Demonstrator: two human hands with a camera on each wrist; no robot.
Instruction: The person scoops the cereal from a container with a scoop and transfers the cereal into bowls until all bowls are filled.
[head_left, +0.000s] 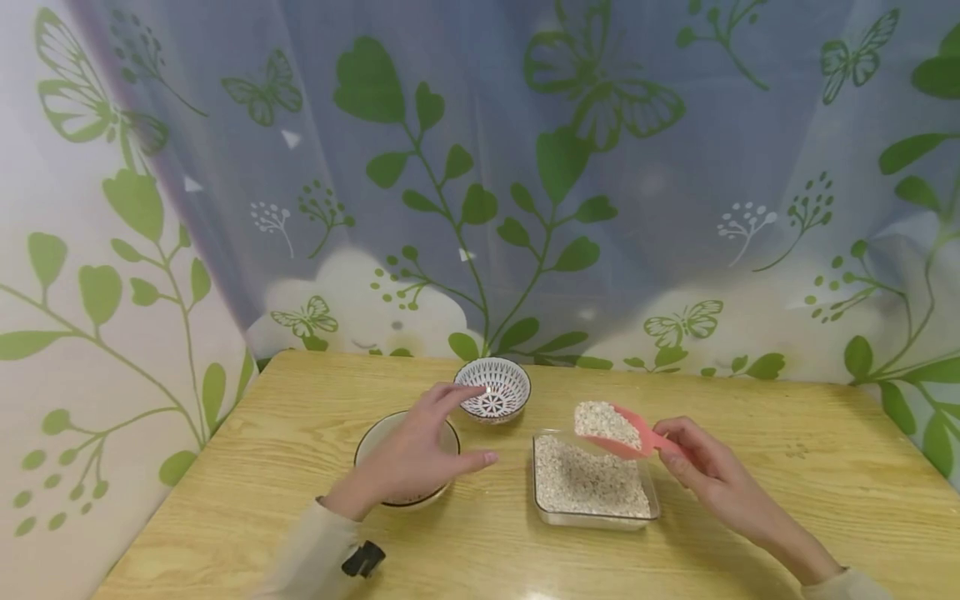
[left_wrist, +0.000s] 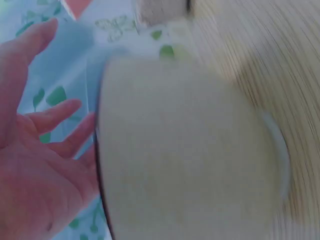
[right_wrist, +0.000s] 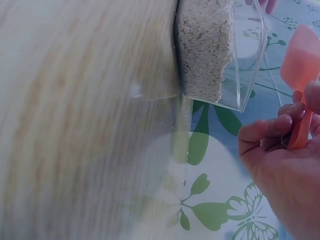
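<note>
- One bare left hand (head_left: 412, 454) hovers with fingers loosely spread, grasping nothing; whether its underside touches anything, I cannot tell.
- Opposite it, the bare right hand (head_left: 708, 475) grips the handle of a salmon-pink plastic scoop (head_left: 632, 450), whose blade points leftward.
- Beneath the left hand sits a round cream bowl (left_wrist: 185, 150) with a dark rim; the hand hides much of its inside.
- Between the hands, nearer the right, a clear rectangular container (head_left: 592, 522) of pale oat-like flakes (head_left: 585, 483) stands on the yellow wood-grain table (head_left: 750, 417).
- Just past that, the scoop, heaped with flakes, is held above the container's far right corner.
- Beyond the left fingertips is a small round black-and-white patterned bowl (head_left: 513, 387).
- Farthest from both hands hangs leaf-and-butterfly printed fabric (head_left: 480, 158).
- Judging from this, the step in hand is lifting out a scoopful; the next move likely calls for a level, steady carry towards a bowl, though which one is unclear.
</note>
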